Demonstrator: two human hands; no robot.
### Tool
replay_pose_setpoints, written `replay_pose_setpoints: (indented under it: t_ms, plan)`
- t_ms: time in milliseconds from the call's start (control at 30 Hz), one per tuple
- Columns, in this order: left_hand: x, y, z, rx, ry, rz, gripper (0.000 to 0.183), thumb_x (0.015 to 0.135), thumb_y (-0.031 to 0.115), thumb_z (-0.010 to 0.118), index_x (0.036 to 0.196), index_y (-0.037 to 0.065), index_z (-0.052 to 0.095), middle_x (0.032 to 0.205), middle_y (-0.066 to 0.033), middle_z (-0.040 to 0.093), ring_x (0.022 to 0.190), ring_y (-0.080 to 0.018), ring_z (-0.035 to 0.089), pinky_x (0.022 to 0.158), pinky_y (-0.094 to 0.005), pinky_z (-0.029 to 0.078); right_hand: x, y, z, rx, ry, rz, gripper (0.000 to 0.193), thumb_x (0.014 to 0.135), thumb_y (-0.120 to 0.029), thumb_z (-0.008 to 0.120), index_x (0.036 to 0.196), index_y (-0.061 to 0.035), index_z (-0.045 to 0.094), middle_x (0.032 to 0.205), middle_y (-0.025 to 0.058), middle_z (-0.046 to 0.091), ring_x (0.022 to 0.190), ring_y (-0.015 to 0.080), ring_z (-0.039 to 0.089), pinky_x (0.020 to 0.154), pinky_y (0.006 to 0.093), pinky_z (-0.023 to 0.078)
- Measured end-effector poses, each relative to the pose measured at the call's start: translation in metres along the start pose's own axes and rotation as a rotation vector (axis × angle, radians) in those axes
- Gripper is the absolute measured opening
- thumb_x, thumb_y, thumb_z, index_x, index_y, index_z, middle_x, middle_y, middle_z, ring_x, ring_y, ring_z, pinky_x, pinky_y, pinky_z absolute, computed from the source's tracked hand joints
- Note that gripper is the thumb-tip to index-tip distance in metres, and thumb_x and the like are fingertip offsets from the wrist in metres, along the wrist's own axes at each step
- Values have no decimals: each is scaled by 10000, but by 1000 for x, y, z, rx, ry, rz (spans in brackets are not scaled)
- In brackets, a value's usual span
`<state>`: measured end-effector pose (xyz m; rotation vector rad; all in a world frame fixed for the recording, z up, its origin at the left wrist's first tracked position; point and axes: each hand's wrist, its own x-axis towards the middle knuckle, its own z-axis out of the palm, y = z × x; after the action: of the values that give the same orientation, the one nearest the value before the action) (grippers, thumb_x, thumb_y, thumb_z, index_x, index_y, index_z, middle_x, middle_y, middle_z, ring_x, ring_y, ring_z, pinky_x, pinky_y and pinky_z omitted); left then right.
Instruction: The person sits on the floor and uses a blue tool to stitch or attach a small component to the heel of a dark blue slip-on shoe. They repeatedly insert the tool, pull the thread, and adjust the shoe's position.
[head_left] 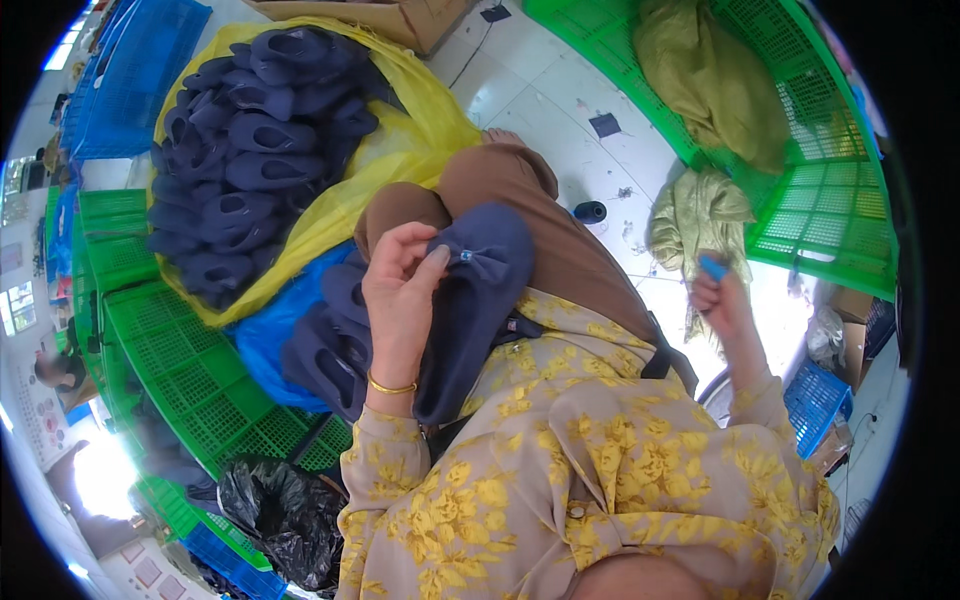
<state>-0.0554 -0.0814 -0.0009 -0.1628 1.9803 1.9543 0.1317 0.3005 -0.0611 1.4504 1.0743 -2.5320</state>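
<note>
On my lap lies a navy cloth shoe (512,235), its toe pointing away from me. A bow (488,264) with a small shiny stone at its middle sits on the toe part. My left hand (402,275) grips the shoe beside the bow, thumb and forefinger pinched at the bow's left side. Far out to the right, my right hand (722,302) is raised and closed, away from the shoe. Something bright blue (712,267) covers or sticks out at its fingertip. Whatever it pinches is too small to make out. More navy shoes (335,355) rest by my left forearm.
A yellow sack (400,150) full of navy shoes (265,170) stands at the front left. Green crates (190,370) are on the left, another green crate (820,215) on the right. A dark thread spool (590,212) lies on the floor. A black plastic bag (280,510) is at lower left.
</note>
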Motion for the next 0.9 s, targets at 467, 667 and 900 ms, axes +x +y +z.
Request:
replay_pose_setpoints:
  t_ms: [467, 667, 900]
  plan:
    - [9, 3, 5, 356, -170, -74, 162, 965, 185, 633, 996, 32, 675, 837, 70, 595, 769, -14, 501, 687, -181, 414, -1, 36, 135, -971, -281, -862, 204, 833, -62, 663, 1035, -84, 653, 866, 21, 619, 732, 125, 556, 587, 299, 445]
    - [18, 1, 8, 209, -225, -38, 156, 973, 199, 624, 959, 48, 657, 801, 90, 565, 717, -6, 465, 645, -176, 385, -27, 41, 203, -1406, -771, -360, 151, 863, -162, 695, 936, -33, 669, 775, 33, 665, 739, 137, 610, 694, 292, 486]
    - [21, -6, 22, 245, -228, -23, 148, 978, 182, 610, 950, 41, 641, 773, 92, 538, 690, -3, 444, 613, -176, 370, -8, 40, 225, -1017, -608, -887, 159, 750, -44, 696, 908, -51, 676, 792, 81, 631, 699, 217, 611, 634, 288, 472]
